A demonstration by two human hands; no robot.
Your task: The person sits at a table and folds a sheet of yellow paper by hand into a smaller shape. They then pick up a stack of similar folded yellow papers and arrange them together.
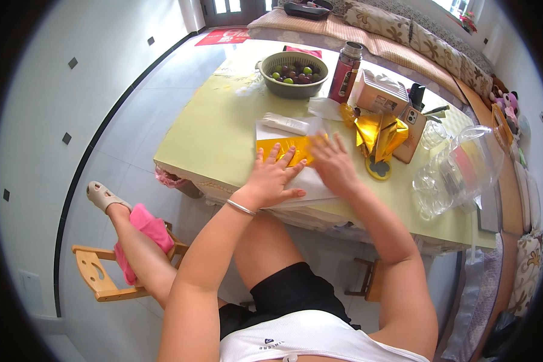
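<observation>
A shiny gold foil sheet [282,145] lies over white paper [311,183] near the table's front edge. My left hand [273,178] rests flat with its fingers spread, the fingertips pressing on the foil. Beside it my right hand [333,164] reaches over the foil's right end, fingers stretched out and a little blurred. Neither hand grips anything. Just beyond the foil sits a white packet-like piece [285,123]. Crumpled gold foil [380,134] stands to the right of my right hand, above a yellow-rimmed object with a dark clover-shaped middle [378,169].
On the table's far side stand a colander of grapes [294,85], a dark red thermos [346,72] and a tissue box [381,93]. A phone [411,136] and a large clear plastic bottle [458,172] lie on the right. A wooden folding stool [105,271] is at lower left.
</observation>
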